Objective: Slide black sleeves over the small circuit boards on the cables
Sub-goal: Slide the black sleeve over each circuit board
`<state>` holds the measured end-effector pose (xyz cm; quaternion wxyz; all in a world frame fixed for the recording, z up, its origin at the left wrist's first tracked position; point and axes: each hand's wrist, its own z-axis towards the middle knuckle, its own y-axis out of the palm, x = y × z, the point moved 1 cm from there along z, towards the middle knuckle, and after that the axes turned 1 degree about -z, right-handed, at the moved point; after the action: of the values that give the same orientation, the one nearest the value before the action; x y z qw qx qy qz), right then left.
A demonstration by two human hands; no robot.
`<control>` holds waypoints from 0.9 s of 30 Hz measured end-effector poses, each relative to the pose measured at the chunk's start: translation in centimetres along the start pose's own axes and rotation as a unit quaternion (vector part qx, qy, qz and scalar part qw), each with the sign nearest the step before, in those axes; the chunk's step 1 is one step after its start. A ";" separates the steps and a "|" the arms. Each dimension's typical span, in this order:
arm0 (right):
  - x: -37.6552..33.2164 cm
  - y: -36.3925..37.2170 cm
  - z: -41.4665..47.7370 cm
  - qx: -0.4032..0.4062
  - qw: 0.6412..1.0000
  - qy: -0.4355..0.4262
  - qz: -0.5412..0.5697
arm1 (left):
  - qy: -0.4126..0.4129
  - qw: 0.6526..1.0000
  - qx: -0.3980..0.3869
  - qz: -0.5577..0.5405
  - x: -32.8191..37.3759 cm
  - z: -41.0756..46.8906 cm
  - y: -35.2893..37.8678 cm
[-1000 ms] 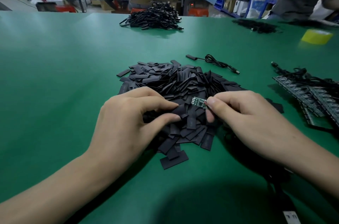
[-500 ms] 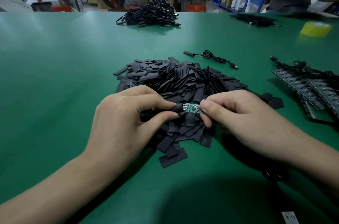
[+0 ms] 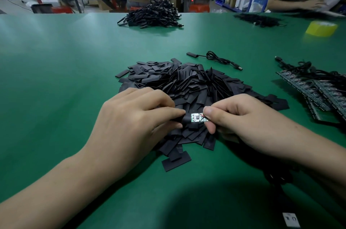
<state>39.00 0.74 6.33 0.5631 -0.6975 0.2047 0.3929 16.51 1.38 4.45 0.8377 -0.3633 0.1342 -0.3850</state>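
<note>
Smooth green matting is covering a wide worktop in a busy workshop, with blue shelving and seated people showing behind it. At the middle a loose pile of sleeves is lying: short, flat, matte black pieces of tubing, heaped at all angles.

Over the pile's near edge the left hand is holding one black sleeve, its grip pinching the sleeve between thumb and forefinger. The right hand is pinching the right end of a small circuit board, its grip closed with forefinger above and thumb below. The board is showing as a tiny green rectangle, glinting, with a dark chip and thin red wire. Its left end is meeting the sleeve's mouth; how far it is entering is too small to tell.

Further back a coiled black cable is lying alone, and a tangled heap of cables is sitting near the far edge. At the right, strips of boards are lying overlapped.
</note>
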 end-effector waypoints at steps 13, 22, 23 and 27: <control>-0.6 0.9 -0.4 0.044 0.991 -0.074 -0.103 | -0.058 0.991 -0.020 -0.117 1.0 -0.2 0.1; -0.4 0.1 -0.7 0.158 0.954 -0.227 -0.120 | -0.176 0.962 0.011 -0.207 0.5 0.2 0.1; -0.4 0.1 -0.7 0.164 0.948 -0.234 -0.137 | -0.186 0.958 0.006 -0.218 0.4 0.1 0.2; -0.7 0.1 -0.9 0.191 0.934 -0.255 -0.164 | -0.184 0.957 -0.010 -0.224 0.5 0.0 0.4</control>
<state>38.77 -0.27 6.84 0.7756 -0.4770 0.0085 0.4134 17.04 1.20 4.24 0.7365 -0.4569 -0.1031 -0.4880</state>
